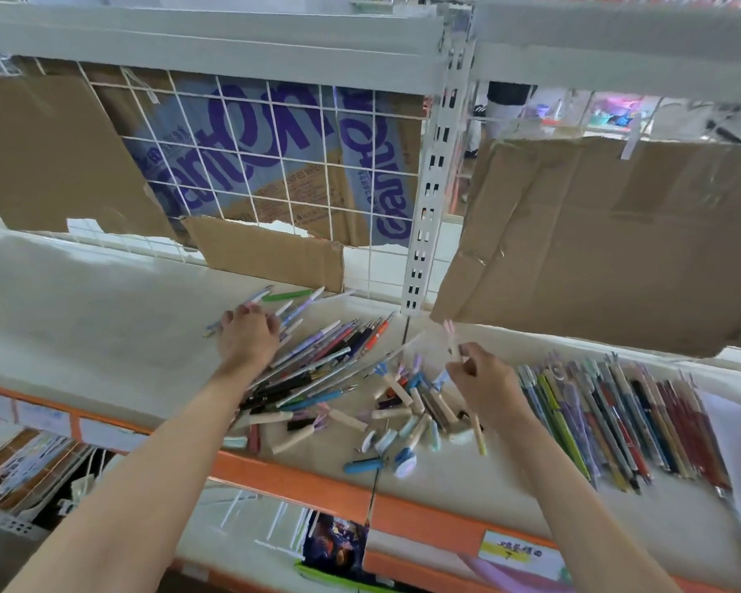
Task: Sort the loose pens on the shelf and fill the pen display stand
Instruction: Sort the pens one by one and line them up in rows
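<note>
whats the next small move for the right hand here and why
Probably carry the pale pen with pink ears, pinched in the right hand, over to the neat row of sorted pens on its right and lay it parallel, since the loose heap under the left hand remains unsorted.

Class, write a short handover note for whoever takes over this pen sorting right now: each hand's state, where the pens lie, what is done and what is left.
Left hand: reaching into the far pens at the back of the white shelf; its grip is hidden, so I cannot tell what it holds.
Right hand: pinching a pale pen with a pink bunny-ear top, lifted above the heap.
Loose mixed pile of pens and caps: shelf centre, unsorted.
Done: a neat side-by-side row of pens on the right.
Left: sort the pile. No display stand in view.
</note>
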A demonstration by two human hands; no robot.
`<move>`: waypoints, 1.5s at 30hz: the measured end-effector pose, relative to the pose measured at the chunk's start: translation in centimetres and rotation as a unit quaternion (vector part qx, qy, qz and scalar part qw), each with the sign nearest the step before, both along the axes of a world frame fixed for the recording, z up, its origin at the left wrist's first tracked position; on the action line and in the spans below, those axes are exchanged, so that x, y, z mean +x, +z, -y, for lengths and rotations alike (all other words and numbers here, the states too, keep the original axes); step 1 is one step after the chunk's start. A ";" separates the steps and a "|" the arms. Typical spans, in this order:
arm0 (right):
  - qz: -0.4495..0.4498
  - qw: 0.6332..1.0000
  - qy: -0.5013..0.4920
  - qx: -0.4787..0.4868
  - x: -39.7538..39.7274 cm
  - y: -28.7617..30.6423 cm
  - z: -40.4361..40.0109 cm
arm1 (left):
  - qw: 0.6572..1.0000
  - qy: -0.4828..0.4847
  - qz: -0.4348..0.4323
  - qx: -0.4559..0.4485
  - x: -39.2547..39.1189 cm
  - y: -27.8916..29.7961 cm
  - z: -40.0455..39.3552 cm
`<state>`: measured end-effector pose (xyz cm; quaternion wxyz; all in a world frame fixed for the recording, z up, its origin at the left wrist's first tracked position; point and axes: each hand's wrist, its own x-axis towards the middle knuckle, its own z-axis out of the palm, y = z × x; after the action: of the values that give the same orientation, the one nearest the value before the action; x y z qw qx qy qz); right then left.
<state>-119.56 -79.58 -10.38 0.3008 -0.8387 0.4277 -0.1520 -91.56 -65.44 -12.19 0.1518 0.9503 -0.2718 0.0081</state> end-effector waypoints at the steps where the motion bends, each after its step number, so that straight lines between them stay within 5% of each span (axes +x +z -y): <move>1: -0.017 1.000 -0.016 -0.020 -0.6 -0.1 0.1 | 1.000 0.002 -0.001 0.010 0.1 -0.2 0.2; 15: -0.234 0.968 -0.007 -0.088 -4.4 -1.4 0.1 | 0.997 -0.063 0.033 0.023 0.0 -1.1 0.6; 20: -0.116 0.983 -0.004 -0.140 -2.2 -1.1 -1.5 | 0.995 -0.089 0.037 0.016 -0.6 -0.8 0.6; 29: 0.053 0.976 0.183 -0.101 3.6 -0.3 -4.6 | 0.987 -0.113 0.038 -0.110 -2.1 0.9 -2.5; 33: 0.044 0.962 0.257 -0.082 5.3 -1.7 -6.8 | 0.975 -0.147 -0.002 -0.167 -3.8 1.7 -4.9; 45: -0.060 0.946 0.283 -0.149 5.0 -3.2 -5.6 | 0.979 -0.174 -0.008 -0.105 -7.1 -0.2 -8.5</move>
<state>-114.56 -73.97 -13.56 0.1769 -0.9680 0.1627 -0.0723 -98.65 -56.97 -12.42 0.2520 0.8674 -0.4292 0.0020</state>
